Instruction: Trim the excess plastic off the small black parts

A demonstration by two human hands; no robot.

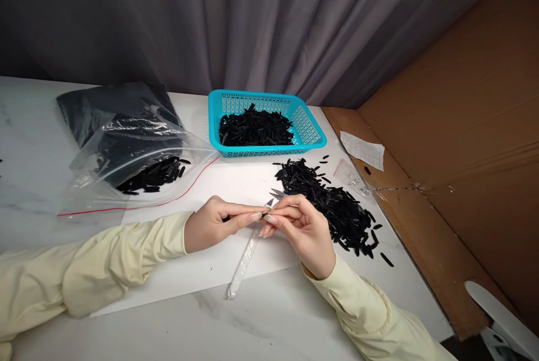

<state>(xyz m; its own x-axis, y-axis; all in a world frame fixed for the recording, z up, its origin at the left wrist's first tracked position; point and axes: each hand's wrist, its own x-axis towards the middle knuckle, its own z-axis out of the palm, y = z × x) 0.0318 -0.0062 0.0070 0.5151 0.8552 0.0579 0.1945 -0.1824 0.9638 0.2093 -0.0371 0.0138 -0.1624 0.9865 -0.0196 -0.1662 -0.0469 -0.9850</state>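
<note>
My left hand (221, 219) is closed, its thumb and forefinger pinching a small black strip (226, 218) that mostly hides between the fingers. Meeting it at the fingertips, my right hand (304, 229) is also closed, with thumb and forefinger at the strip's other end. Beneath the hands a craft knife (245, 265) with a white, plastic-wrapped handle lies slantwise, its dark blade tip showing above the fingers. Pointed metal blades (277, 194) poke out beyond my right forefinger; whether that hand holds them I cannot tell. Just right is a heap of black strips (314, 190).
A turquoise basket (269, 152) of black strips stands at the back. Left of it lies a clear zip bag (88, 181) holding more strips. White paper (168, 271) covers part of the marbled table. A paper slip (362, 150) and cardboard (455, 125) border the right.
</note>
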